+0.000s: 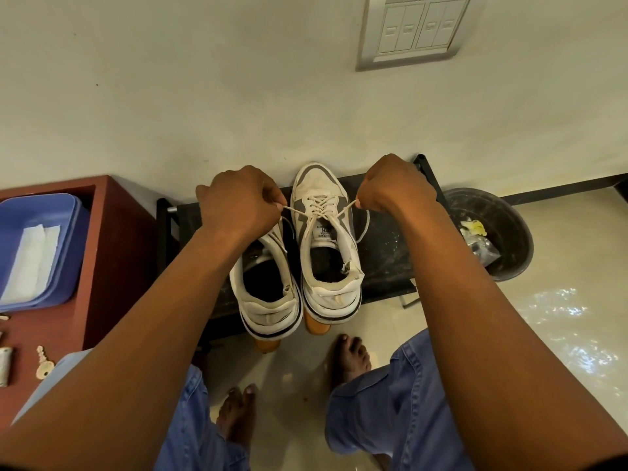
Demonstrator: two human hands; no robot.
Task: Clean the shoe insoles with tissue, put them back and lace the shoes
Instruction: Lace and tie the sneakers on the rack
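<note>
Two white-and-grey sneakers stand side by side on a low black rack [387,253], toes to the wall. The right shoe [326,239] is laced across its eyelets, and its cream lace [317,207] runs out taut to both sides. My left hand [238,202] pinches the left lace end, my right hand [394,188] pinches the right end, both fists level with the shoe's upper eyelets. The left shoe [268,294] sits nearer me, its front hidden under my left hand and wrist. Dark insoles show inside both shoes.
A red-brown cabinet [112,253] at left carries a blue tray [68,253] with white tissue [34,260] and a key [44,365]. A black bin [509,232] with scraps stands right of the rack. My bare feet [353,358] are on the tiled floor.
</note>
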